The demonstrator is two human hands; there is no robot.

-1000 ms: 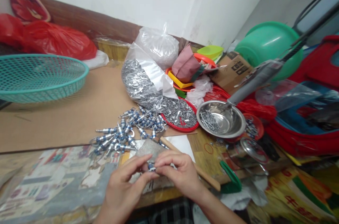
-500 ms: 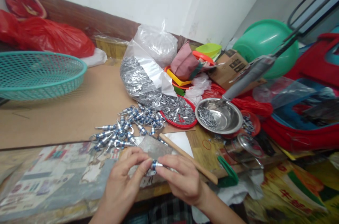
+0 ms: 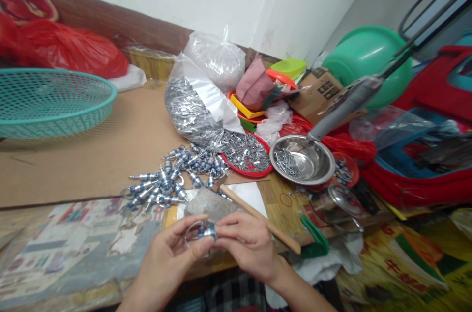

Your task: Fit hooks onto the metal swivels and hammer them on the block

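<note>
One left hand [image 3: 171,250], one right hand [image 3: 251,243] pinch one blue-and-silver piece [image 3: 207,231] between them, over near edge of table [image 3: 275,206]. Beyond: one heap of similar pieces [image 3: 167,183], too many to count; one steel bowl [image 3: 315,162].

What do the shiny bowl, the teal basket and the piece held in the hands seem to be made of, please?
Shiny bowl: probably stainless steel, polished; bright reflections inside.
Teal basket: likely moulded plastic, smooth; one even colour, regular open mesh.
Held piece: apparently metal, shiny, from its silvery glint; blue bands may be paint or plastic.
</note>
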